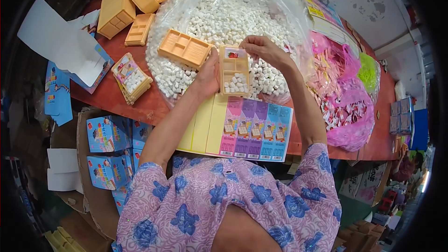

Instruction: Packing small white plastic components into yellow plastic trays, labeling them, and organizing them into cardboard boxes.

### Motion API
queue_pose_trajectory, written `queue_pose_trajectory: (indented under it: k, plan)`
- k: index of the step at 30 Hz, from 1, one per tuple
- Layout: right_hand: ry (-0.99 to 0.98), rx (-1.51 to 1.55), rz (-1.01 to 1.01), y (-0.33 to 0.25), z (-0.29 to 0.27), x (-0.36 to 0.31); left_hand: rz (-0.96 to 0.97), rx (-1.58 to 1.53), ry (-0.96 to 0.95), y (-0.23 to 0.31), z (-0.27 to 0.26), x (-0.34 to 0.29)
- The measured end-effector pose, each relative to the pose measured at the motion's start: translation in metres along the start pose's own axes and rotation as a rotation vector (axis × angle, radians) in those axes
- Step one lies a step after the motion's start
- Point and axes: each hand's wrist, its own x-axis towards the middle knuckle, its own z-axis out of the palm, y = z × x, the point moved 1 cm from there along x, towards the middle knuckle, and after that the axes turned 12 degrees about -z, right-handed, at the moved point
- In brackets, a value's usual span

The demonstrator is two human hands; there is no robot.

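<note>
My left hand (pixel 208 75) grips a small pale orange compartment tray (pixel 228 67) by its left side, above the front of a big heap of white cubes (pixel 224 23). Several white cubes (pixel 236 84) lie in the tray's near compartment. A small packet with a red picture (pixel 233 54) is in its far compartment. My right hand (pixel 266 49) is at the tray's far right corner, thumb and fingers pinched; what they hold, if anything, is hidden. Just left of my left hand, a stack of similar trays (pixel 185 48) rests on the heap.
Filled trays (pixel 132 78) and stacked trays (pixel 116 10) sit at left, beside an open blue box (pixel 95 67). Colourful printed card sheets (pixel 255 128) lie in front. Pink bags of small packets (pixel 345 116) stand at right. A carton of blue boxes (pixel 106 134) is below left.
</note>
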Motion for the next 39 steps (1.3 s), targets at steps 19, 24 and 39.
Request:
queue_pose_trajectory:
  k: [19,24,39]
  plan:
    - [0.602,-0.191,-0.162,0.001,0.061,-0.040,0.290,0.098,0.255,-0.014,0.003,-0.030]
    - [0.281,-0.736,-0.221,0.009,0.097,-0.083,0.309,0.115,0.311,-0.008,-0.019,-0.068]
    - [0.218,-1.033,-0.408,0.020,0.127,-0.092,0.310,0.047,0.359,-0.033,-0.030,-0.094]
